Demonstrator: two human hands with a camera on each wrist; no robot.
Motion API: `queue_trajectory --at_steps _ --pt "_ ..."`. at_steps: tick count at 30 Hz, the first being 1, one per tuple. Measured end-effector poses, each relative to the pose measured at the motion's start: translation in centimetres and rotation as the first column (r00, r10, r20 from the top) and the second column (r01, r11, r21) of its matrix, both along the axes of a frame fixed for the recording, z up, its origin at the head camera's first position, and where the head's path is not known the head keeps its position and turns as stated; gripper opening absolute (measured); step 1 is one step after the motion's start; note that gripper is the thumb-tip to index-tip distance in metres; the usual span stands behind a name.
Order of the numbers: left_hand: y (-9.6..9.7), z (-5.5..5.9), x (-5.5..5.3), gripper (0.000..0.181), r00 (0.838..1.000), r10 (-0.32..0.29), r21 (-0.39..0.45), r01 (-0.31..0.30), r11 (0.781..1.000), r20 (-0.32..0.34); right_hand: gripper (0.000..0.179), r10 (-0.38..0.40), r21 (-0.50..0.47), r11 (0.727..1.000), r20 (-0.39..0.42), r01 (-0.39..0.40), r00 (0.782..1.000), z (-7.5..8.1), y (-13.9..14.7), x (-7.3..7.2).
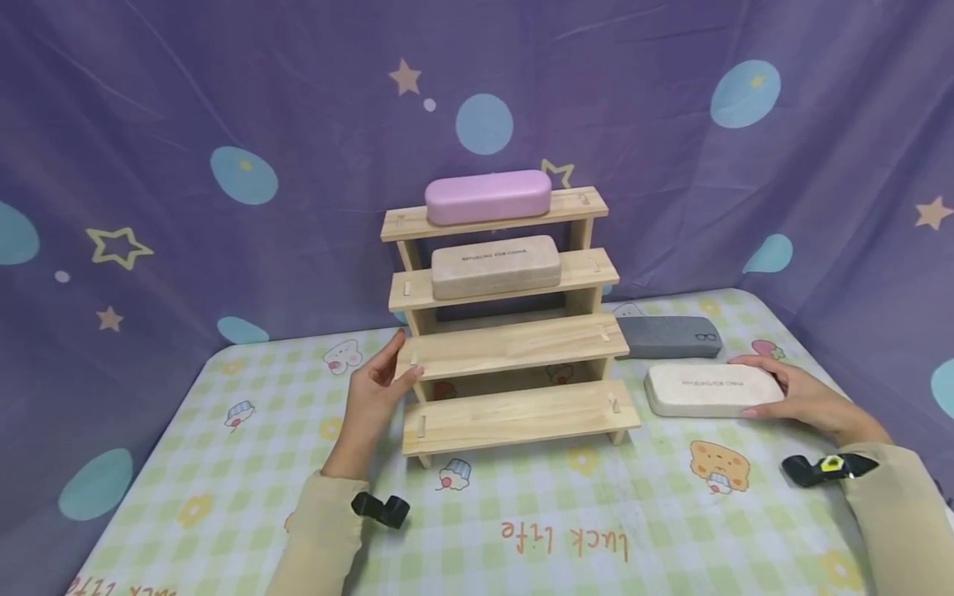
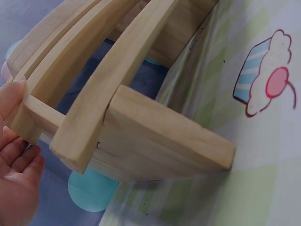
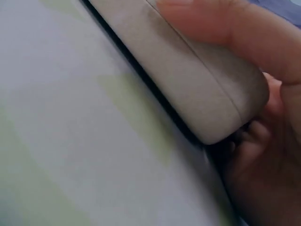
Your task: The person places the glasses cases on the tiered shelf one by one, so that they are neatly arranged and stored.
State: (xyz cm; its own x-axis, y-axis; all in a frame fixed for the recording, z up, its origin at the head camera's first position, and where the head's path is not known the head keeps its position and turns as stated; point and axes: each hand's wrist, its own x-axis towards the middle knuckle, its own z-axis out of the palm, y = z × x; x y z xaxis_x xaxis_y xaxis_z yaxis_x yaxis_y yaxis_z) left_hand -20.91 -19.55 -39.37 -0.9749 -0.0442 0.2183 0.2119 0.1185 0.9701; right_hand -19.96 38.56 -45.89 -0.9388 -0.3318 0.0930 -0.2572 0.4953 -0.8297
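Note:
A stepped wooden display rack point(image 1: 522, 418) stands on the table. My left hand point(image 1: 374, 396) holds the left end of its second-lowest shelf. In the left wrist view the thumb lies on that shelf's end point(image 2: 27, 123), with the fingers curled below. To the right of the rack, my right hand point(image 1: 808, 401) grips the right end of an off-white glasses case point(image 1: 701, 391), thumb on the near side. Close up in the right wrist view, the case point(image 3: 188, 70) sits at the tabletop with a dark shadow line under it; whether it touches cannot be told.
A pink glasses case point(image 1: 488, 199) rests on the top shelf, a beige one point(image 1: 495, 269) on the shelf below. Behind the off-white case lies a grey glasses case point(image 1: 667, 337), partly behind the rack. A checked cloth point(image 1: 551, 497) covers the table; a purple curtain point(image 1: 335, 99) hangs behind.

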Motion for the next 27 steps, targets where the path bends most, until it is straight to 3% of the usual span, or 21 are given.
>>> queue_trajectory --at_steps 9,15,22,27 --pt "0.02 -0.04 -0.12 0.061 1.000 -0.004 0.003 0.004 1.000 -0.005 0.064 -0.030 -0.128 0.991 0.128 0.046 0.991 -0.15 0.49 0.35" --pt "0.04 -0.11 -0.11 0.061 1.000 -0.007 0.009 0.007 1.000 -0.004 0.063 -0.002 -0.156 0.988 0.106 0.019 0.994 -0.38 0.65 0.27" --pt "-0.02 -0.15 -0.11 0.061 1.000 -0.002 0.021 0.002 1.000 -0.002 0.061 -0.019 -0.180 0.983 0.124 0.041 0.992 -0.08 0.32 0.29" --pt "0.01 -0.12 -0.14 0.061 1.000 -0.007 0.020 0.007 1.000 -0.007 0.061 -0.019 -0.143 0.989 0.067 0.028 0.998 0.56 -0.28 0.34"
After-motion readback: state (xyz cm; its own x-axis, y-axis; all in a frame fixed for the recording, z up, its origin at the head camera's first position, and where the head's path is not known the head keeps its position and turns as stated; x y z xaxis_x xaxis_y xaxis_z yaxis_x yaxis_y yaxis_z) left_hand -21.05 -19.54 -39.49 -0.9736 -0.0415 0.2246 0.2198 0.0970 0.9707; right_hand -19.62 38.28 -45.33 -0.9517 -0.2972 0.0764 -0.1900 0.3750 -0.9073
